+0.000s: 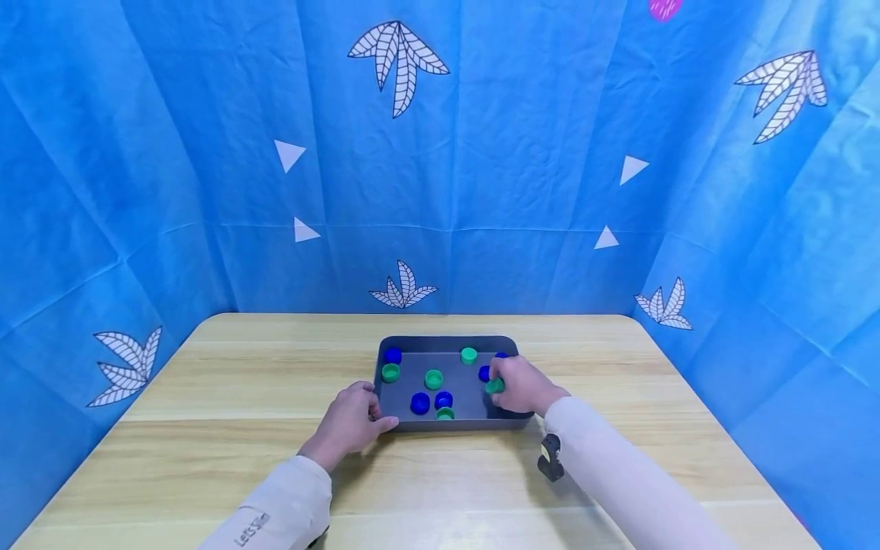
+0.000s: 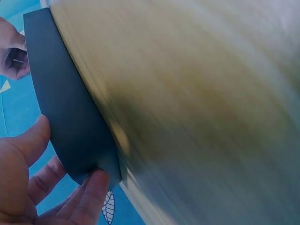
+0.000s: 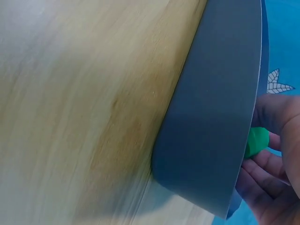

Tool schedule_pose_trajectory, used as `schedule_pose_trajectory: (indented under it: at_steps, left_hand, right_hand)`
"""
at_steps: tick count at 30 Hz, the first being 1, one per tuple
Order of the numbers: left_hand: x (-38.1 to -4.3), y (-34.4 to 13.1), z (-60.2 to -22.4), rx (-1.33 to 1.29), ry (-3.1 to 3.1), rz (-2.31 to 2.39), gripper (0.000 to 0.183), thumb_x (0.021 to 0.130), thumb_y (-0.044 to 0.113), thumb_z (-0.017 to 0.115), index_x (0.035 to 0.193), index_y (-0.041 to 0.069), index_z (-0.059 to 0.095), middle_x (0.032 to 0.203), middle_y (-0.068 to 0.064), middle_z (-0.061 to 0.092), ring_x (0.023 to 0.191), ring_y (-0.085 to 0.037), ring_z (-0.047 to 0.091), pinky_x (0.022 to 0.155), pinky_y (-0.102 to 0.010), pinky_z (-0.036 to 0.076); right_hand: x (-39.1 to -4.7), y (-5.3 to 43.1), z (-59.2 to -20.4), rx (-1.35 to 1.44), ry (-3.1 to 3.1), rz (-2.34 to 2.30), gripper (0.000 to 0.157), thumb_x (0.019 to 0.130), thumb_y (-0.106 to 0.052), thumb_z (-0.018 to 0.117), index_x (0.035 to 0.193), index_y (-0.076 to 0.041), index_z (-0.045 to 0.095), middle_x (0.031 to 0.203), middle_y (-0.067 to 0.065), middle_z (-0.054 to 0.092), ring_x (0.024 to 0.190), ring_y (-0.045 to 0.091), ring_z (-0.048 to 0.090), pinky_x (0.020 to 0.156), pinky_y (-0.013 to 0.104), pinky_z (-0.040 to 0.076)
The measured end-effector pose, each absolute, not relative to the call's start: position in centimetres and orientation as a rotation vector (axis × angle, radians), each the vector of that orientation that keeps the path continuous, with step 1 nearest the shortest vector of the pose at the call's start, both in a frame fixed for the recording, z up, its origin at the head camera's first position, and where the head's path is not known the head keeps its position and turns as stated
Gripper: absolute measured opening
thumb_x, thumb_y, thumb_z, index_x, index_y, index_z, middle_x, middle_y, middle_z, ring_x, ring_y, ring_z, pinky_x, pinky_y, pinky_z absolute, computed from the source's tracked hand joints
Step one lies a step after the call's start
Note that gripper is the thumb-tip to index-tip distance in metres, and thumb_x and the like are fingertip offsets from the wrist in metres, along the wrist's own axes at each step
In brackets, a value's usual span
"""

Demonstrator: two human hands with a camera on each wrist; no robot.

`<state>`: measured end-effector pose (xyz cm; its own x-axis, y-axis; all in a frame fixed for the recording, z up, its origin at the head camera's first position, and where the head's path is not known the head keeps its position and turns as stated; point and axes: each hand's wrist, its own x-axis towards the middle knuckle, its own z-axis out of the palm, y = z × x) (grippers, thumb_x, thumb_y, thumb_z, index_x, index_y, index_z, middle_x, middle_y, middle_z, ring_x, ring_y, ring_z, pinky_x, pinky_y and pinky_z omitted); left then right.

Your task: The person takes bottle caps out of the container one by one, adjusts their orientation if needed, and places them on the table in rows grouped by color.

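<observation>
Grasping seemed the current step: the right hand point(image 1: 520, 384) pinched a green cap point(image 1: 494, 386) over the right end of the tray point(image 1: 454, 425), whose near-left corner the left hand point(image 1: 351, 420) gripped, and lifting probably called for steadiness.

table point(image 1: 440, 473): before you, the curtain point(image 1: 440, 191) behind it and along both sides.
tray point(image 1: 467, 425): on the table, toward its far edge.
left hand point(image 1: 351, 420): yours, holding the tray's near left corner.
right hand point(image 1: 520, 384): yours, over the tray's right end, a held cap point(image 1: 494, 386) between your fingers.
left caps point(image 1: 390, 373): two, far left corner, one before the other.
middle cap point(image 1: 434, 380): right of those.
near caps point(image 1: 420, 403): three, by the wall nearest you.
far cap point(image 1: 469, 356): near the far wall.
right caps point(image 1: 485, 373): two, behind the held cap.
</observation>
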<state>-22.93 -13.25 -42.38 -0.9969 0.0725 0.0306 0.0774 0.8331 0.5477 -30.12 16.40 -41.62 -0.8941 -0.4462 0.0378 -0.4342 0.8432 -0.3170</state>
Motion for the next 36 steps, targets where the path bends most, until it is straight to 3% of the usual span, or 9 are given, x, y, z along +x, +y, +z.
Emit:
schedule_pose_trajectory:
  at_steps: [3, 6, 17, 21, 28, 36]
  left_hand:
    - [-22.9, -13.3, -42.4, -0.123, -3.000, -0.892, 0.030, 0.078, 0.027, 0.083, 0.068, 0.013, 0.058, 0.128, -0.016, 0.055, 0.110, -0.034, 0.054, 0.096, -0.049, 0.045]
    - [-23.0, -13.3, -42.4, -0.126, -3.005, -0.887, 0.030, 0.079, 0.027, 0.083, 0.067, 0.013, 0.058, 0.130, -0.018, 0.054, 0.115, -0.037, 0.052, 0.098, -0.050, 0.043]
    - [-22.9, -13.4, -42.4, -0.156, -2.998, -0.871, 0.030, 0.079, 0.026, 0.082, 0.067, 0.013, 0.058, 0.129, -0.018, 0.054, 0.113, -0.036, 0.053, 0.097, -0.049, 0.044]
    - [-23.0, -13.4, -42.3, -0.166, -2.998, -0.852, 0.031, 0.079, 0.027, 0.082, 0.068, 0.013, 0.057, 0.124, -0.015, 0.057, 0.103, -0.031, 0.055, 0.091, -0.045, 0.048]
    - [-23.2, -13.4, -42.4, -0.173, -2.992, -0.850, 0.030, 0.080, 0.026, 0.082, 0.068, 0.013, 0.057, 0.129, -0.018, 0.056, 0.111, -0.035, 0.055, 0.094, -0.048, 0.046]
    - [-23.2, -13.3, -42.6, -0.160, -2.997, -0.842, 0.031, 0.079, 0.027, 0.082, 0.068, 0.013, 0.057, 0.123, -0.015, 0.058, 0.101, -0.030, 0.056, 0.088, -0.044, 0.048]
  right_hand:
    - [-30.0, 16.6, -41.5, -0.731, 2.995, -0.465, 0.035, 0.078, -0.009, 0.077, 0.110, 0.000, 0.067, 0.092, 0.004, 0.063, 0.073, 0.014, 0.052, 0.066, 0.028, 0.047]
    - [-29.8, 16.8, -41.4, -0.773, 3.024, -0.430, 0.033, 0.078, -0.011, 0.077, 0.108, 0.000, 0.070, 0.096, 0.006, 0.065, 0.077, 0.015, 0.052, 0.067, 0.029, 0.047]
    - [-29.3, 17.6, -41.0, -0.763, 3.025, -0.538, 0.018, 0.076, -0.007, 0.079, 0.092, -0.005, 0.069, 0.081, 0.000, 0.059, 0.071, 0.015, 0.051, 0.063, 0.028, 0.045]
    - [-29.0, 17.8, -40.7, -0.785, 3.013, -0.560, 0.018, 0.076, -0.006, 0.078, 0.091, -0.005, 0.069, 0.080, -0.001, 0.058, 0.070, 0.014, 0.050, 0.061, 0.027, 0.044]
    - [-28.9, 18.3, -40.5, -0.769, 3.013, -0.565, 0.017, 0.076, -0.007, 0.078, 0.087, -0.007, 0.065, 0.076, -0.002, 0.055, 0.066, 0.013, 0.049, 0.059, 0.027, 0.044]
    - [-28.5, 18.7, -40.4, -0.719, 2.988, -0.605, 0.018, 0.077, -0.008, 0.078, 0.089, -0.006, 0.064, 0.074, 0.001, 0.055, 0.064, 0.013, 0.049, 0.056, 0.026, 0.043]
